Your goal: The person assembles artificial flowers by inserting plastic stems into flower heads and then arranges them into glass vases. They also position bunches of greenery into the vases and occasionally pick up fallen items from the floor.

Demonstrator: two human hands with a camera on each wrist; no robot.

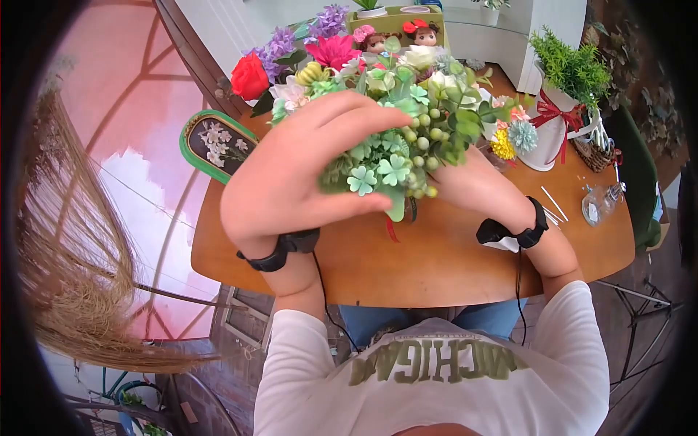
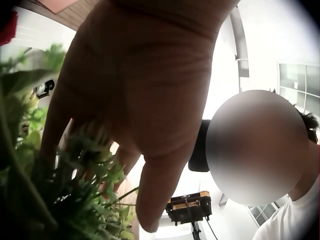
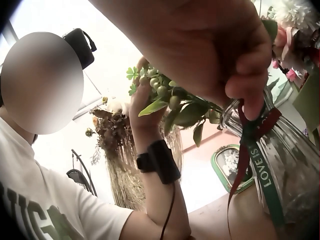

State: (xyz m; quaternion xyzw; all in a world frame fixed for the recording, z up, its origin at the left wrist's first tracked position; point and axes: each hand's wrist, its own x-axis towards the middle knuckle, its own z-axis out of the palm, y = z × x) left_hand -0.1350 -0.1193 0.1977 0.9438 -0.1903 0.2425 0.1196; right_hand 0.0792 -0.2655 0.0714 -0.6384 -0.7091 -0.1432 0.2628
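A full arrangement of artificial flowers and greenery (image 1: 392,156) stands at the middle of the table. My left hand (image 1: 291,163) reaches over its near left side, thumb and fingers extended around the clover-leaf foliage. In the left wrist view those fingers of my left hand (image 2: 145,100) point down among green leaves (image 2: 90,185). My right hand (image 3: 220,55) has its fingers curled at the neck of a ribbed glass vase (image 3: 295,165), where a dark red and green ribbon (image 3: 270,187) printed "LOVE IS" is tied. Most of the right hand (image 1: 465,182) hides behind the foliage in the head view.
On the table (image 1: 436,276), an oval green-framed flower picture (image 1: 218,145) lies at the left. White sticks (image 1: 554,203) and a small glass bottle (image 1: 600,203) are at the right. Behind them stands a white pot (image 1: 542,138) with a red ribbon. Two dolls (image 1: 420,33) sit at the back.
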